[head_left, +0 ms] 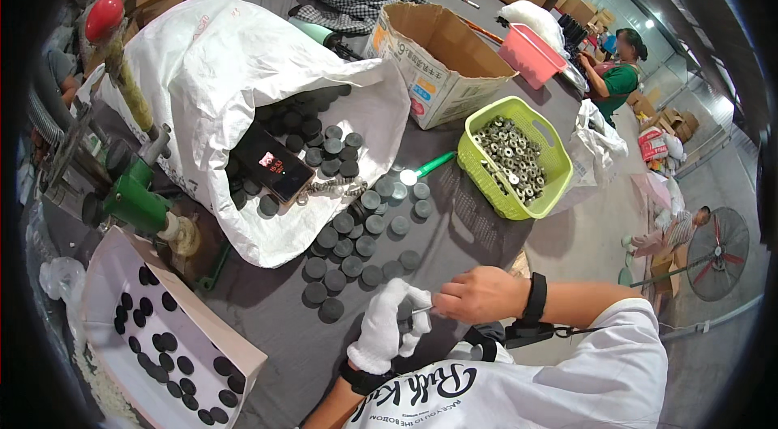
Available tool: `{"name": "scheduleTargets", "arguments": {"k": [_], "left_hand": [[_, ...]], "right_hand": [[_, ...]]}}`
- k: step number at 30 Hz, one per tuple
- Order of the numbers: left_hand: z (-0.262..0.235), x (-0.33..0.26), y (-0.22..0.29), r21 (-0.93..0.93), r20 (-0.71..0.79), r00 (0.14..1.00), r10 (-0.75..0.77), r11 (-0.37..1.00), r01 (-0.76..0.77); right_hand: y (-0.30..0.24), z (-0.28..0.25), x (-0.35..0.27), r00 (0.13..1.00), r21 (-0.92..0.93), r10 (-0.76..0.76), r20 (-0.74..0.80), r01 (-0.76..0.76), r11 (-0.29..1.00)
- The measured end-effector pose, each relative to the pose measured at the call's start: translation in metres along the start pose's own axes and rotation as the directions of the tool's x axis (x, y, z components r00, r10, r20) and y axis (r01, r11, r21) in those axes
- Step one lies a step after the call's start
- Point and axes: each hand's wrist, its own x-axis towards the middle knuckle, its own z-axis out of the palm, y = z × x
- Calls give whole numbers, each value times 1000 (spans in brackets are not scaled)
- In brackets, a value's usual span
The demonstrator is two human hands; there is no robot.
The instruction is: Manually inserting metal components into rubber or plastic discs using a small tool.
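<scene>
My left hand [382, 330], in a white glove, is closed near the front edge of the table; what lies inside its fingers is hidden. Close beside it, my bare right hand [484, 296] pinches a thin metal piece [422, 310] that spans the gap between the two hands. Just beyond them, many round black discs [353, 265] lie loose on the grey cloth. More discs spill from the mouth of a white woven sack [194, 81], where a phone [274, 166] rests on them. A lime-green basket [558, 196] to the right holds small metal rings [512, 155].
A green hand press [136, 200] stands at left, behind a pale box [212, 330] with scattered black discs. A green-handled tool [433, 165] lies by the basket. Farther back are an open carton [442, 97], a pink bin [528, 56] and other people. A fan [717, 254] stands at right.
</scene>
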Motion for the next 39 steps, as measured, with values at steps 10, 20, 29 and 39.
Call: {"name": "scheduleTargets", "arguments": {"k": [10, 20, 29, 39], "left_hand": [[-5, 10, 2, -286, -44, 999, -20, 958, 6], [-9, 18, -9, -232, -82, 960, 268, 932, -280], [-1, 11, -3, -184, -234, 971, 57, 978, -101], [-4, 18, -15, 125, -225, 942, 250, 966, -227]], "right_hand": [[-26, -3, 20, 919, 295, 390, -51, -359, 885], [-38, -4, 27, 817, 789, 538, 208, -465, 401], [-46, -8, 20, 725, 794, 382, 572, -373, -481], [-33, -19, 18, 707, 793, 371, 602, -475, -382]]}}
